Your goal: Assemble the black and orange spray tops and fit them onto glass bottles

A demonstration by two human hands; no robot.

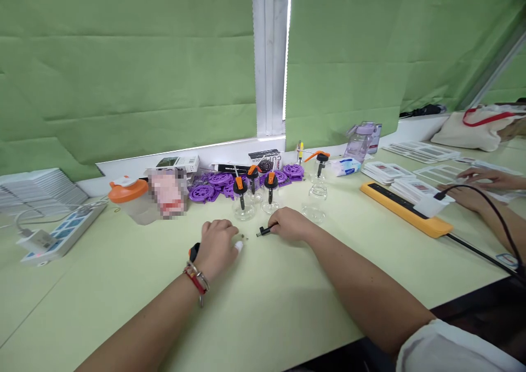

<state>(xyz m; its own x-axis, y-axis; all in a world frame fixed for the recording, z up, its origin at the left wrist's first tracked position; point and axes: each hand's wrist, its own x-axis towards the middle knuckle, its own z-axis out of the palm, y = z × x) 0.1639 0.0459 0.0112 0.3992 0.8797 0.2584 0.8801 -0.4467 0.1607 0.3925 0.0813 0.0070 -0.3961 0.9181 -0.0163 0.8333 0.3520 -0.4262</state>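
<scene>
My left hand [217,249] is palm down over the table, its fingers curled, with a white wrap on the thumb. An orange-and-black lid [194,251] pokes out from under its outer side, mostly hidden by the hand. Tiny loose parts [243,236] lie just beyond the thumb. Between its fingertips my right hand [290,225] pinches a small black plastic piece [265,230] with what looks like a little spring at its end. Behind the hands stand glass jars [244,211] with black tops and orange levers [271,179].
Purple plastic parts [201,193] lie behind the jars. An open glass jar [314,212] stands right of them. At left are an orange-lidded cup [137,205] and a white power strip [68,232]; at right, a yellow power strip [439,228], cards [386,172] and another person's hands [472,191].
</scene>
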